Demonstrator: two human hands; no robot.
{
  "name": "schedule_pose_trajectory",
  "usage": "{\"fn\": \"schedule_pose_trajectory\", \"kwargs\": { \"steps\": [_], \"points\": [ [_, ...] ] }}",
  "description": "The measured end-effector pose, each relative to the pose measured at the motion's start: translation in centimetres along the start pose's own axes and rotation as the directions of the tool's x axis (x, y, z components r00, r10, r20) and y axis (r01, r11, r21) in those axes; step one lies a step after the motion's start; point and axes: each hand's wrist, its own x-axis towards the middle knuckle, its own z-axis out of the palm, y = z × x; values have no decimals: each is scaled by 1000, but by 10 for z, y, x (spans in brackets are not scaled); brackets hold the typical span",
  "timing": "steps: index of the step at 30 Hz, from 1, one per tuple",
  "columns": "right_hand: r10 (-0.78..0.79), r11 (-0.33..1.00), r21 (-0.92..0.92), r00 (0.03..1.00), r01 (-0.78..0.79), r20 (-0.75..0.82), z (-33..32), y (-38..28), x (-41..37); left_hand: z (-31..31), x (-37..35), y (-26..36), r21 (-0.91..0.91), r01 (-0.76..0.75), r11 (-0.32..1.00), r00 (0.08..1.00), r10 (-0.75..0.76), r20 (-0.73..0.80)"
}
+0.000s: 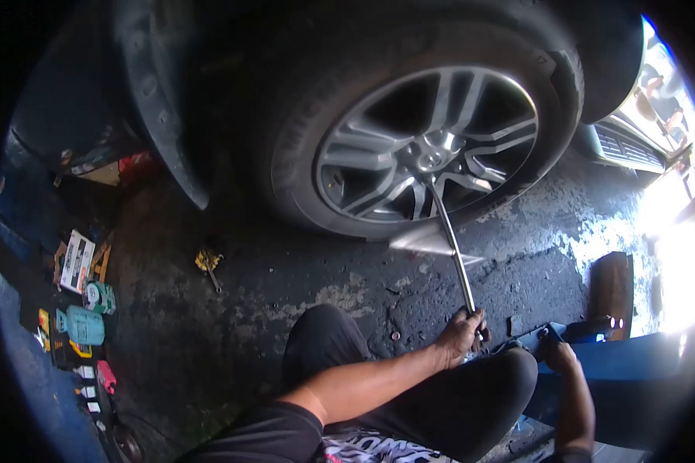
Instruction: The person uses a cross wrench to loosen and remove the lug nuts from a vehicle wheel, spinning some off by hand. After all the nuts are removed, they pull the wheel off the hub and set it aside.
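My left hand [462,336] is closed round the lower end of a long, slightly bent metal lug wrench [457,261]. The wrench's far end meets the wheel just below the hub of the silver alloy rim [440,147], which sits inside a black tyre [295,181]. Beyond my right knee, my right hand [561,356] has its fingers curled on a dark blue bar-like part [550,336]; what it belongs to is not clear. A pale, smeared shape [426,241] shows behind the wrench, under the tyre.
A yellow-and-black object with a metal shaft [209,263] lies on the dark, worn floor [286,297]. Boxes, a teal jug [86,326] and small bottles line the left. A large blue panel [633,378] and a brown wooden block [611,293] stand at right.
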Motion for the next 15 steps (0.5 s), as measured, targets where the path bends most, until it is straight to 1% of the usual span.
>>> {"fn": "schedule_pose_trajectory", "kwargs": {
  "steps": [1, 2, 3, 4, 7, 8, 11, 13, 15],
  "points": [
    [68, 998, 14, 997, -67, -46, -5, -10, -9, -3, 2, -3, 11, 0, 1000, 1000, 0, -5],
    [137, 990, 39, 986, -134, -99, -14, -31, -26, -6, 1, -1, 49, -21, 999, 1000, 22, -14],
    [210, 977, 71, 968, -202, -138, -24, -58, -47, -4, -3, -1, 38, -28, 999, 999, 29, -20],
    [191, 973, 152, 974, -172, -122, -35, -75, -51, -2, -4, 3, 33, -37, 999, 999, 38, -22],
    [128, 971, 219, 982, -95, -141, -35, -77, -34, 1, -8, 11, 49, -17, 999, 1000, 18, -15],
    [161, 972, 194, 975, -129, -156, -38, -76, -29, 2, -8, 14, 58, -7, 998, 1000, 7, -9],
    [11, 985, 167, 964, 35, -266, -76, -78, -11, -6, -2, 9, 56, -25, 998, 998, 28, -51],
    [149, 944, 329, 862, 22, -484, -119, -102, -14, -9, -1, 11, 69, -19, 997, 1000, 20, -23],
    [150, 939, 323, 707, 117, -691, -160, -115, -4, -11, 0, 13, 77, -20, 997, 1000, 20, 5]
  ]
}}
